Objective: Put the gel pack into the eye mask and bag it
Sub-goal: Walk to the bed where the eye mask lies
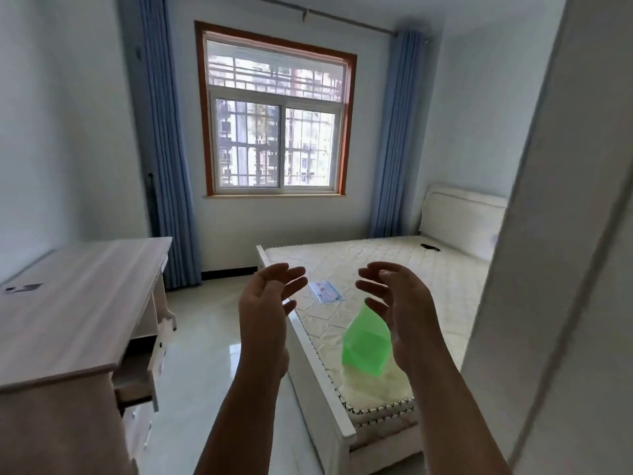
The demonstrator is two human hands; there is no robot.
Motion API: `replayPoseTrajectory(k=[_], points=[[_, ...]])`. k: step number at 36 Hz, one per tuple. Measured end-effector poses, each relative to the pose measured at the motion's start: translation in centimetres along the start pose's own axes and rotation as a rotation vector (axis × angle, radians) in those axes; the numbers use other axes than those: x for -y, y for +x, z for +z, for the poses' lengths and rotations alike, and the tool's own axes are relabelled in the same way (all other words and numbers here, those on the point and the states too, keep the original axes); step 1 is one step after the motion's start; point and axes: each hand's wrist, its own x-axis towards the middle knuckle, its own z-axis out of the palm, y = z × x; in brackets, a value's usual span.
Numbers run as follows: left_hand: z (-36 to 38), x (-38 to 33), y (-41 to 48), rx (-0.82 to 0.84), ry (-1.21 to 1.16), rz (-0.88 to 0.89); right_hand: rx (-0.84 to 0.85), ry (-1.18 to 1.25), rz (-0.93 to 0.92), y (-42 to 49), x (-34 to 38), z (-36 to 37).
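Observation:
Both hands are raised in front of me with the palms facing each other and the fingers spread. My left hand [265, 303] holds nothing. My right hand [399, 303] is also spread. A translucent green plastic piece [366, 341], bag or gel pack I cannot tell, stands on end just left of the right palm. Its top corner is close to the thumb, and contact is unclear. Beneath it a pale, blurred whitish item [373, 383] lies on the mattress [394, 265] near the foot of the bed. A small dark object [430, 247] lies far up the bed.
A white bed frame [308, 351] runs along the mattress edge, and a label [326, 291] is on the mattress. At the left is a wooden desk [78, 303] with an open drawer [137, 385]. A white wall or door edge [565, 269] stands close on the right. Tiled floor [209, 337] lies between desk and bed.

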Motion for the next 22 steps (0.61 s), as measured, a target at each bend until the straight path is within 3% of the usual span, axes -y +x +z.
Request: replayPoseTrajectory(k=[11, 22], points=[[3.1, 3.6, 14.9, 0.013, 0.072, 0.047, 0.105, -0.015, -0.002, 14.4, -5.5, 4.6], [-1.3, 8.0, 23.5, -0.054, 0.220, 0.142, 0.172, -0.019, 0.068, 22.8, -10.5, 7.4]])
